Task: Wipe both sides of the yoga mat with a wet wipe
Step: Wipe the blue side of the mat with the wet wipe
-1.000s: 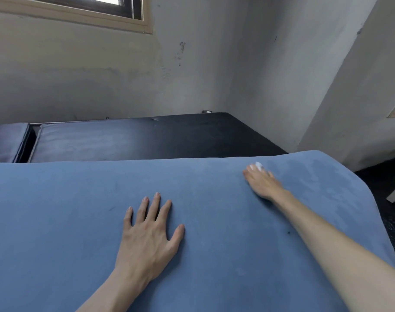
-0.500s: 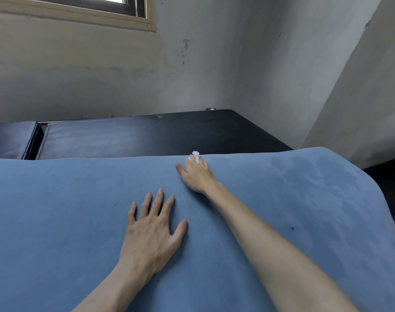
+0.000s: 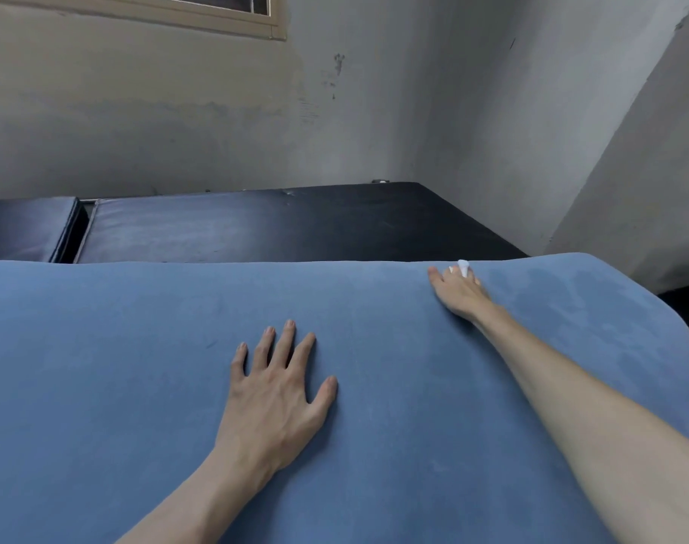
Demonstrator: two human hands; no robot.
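Blue yoga mat [image 3: 146,378] — long axis left-right

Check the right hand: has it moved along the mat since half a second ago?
Yes. The right hand, with the wet wipe, swept back rightward along the yoga mat, away from the planted left hand.

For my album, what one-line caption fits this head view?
Left hand flat on the blue mat, right hand pressing a white wipe near its far edge.
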